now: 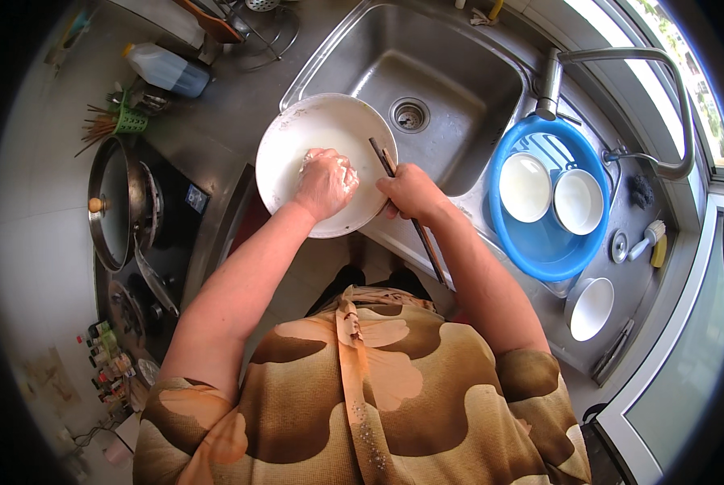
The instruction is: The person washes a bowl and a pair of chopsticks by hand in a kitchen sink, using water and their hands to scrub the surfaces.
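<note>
A large white bowl [283, 136], patterned along its inner wall, is in front of me at the near left edge of the sink. My left hand [325, 185] is down inside it, fingers curled in on a white, sticky dough [306, 162] that also clings to the knuckles. Most of that dough is hidden under the hand. At the bowl's right rim, my right hand [411, 193] grips a pair of dark wooden chopsticks [427, 245]. Its thumb reaches the rim, and the chopsticks slant from over the bowl down toward my body.
The steel sink [447, 73] lies beyond the bowl, with a tall faucet [550, 91] at its right. A blue basin [544, 257] holds water and two white bowls [524, 188]. Another white bowl [589, 309] sits nearby. On the left are a lidded pan [116, 203] and a plastic jug [165, 70].
</note>
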`<state>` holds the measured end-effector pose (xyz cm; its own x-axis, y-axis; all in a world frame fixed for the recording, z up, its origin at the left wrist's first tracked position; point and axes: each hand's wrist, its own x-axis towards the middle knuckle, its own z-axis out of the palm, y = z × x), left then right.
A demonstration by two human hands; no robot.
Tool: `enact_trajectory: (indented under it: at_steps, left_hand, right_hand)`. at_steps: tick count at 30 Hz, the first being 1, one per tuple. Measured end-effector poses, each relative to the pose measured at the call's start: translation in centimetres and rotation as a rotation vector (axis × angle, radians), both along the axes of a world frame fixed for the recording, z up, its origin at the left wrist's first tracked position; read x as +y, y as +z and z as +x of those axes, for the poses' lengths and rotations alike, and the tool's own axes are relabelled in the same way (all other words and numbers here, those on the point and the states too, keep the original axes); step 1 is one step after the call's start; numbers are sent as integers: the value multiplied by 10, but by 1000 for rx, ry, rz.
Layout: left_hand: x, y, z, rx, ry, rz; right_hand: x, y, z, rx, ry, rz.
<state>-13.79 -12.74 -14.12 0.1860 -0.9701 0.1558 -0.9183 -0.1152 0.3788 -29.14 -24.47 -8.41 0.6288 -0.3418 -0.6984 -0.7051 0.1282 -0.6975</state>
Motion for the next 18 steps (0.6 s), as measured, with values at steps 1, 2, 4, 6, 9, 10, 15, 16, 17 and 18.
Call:
enact_trajectory:
  at_steps: [1,2,4,6,9,10,15,16,17,18]
  left_hand:
    - [0,-1,0,-3,-13,-26]
    - [0,-2,1,-7,-25,-51]
    - [-2,4,-2,5,-89,-29]
    - [-2,8,-2,-21,-136,-3]
    - [-1,10,-1,-78,-149,35]
    - [-1,11,-2,-71,-131,45]
    - [-7,9,-10,-130,79,141]
    - [-7,3,-7,-130,128,253]
    - [-6,-2,-6,-129,176,365]
    - [-9,0,-9,-91,202,414]
  right_hand:
    - [1,-4,0,-9,-11,4]
    - [1,-6,0,-17,-21,8]
    - [2,-5,-2,-30,-52,5]
    - [2,-5,-2,-25,-39,1]
    - [-1,-7,1,-8,10,-3]
    - [0,-9,1,-12,0,-3]
    - [2,-16,-3,-59,-77,19]
    - [2,-12,-2,-41,-66,19]
    - [2,-9,-1,-24,-55,19]
    - [1,-13,0,-21,-38,17]
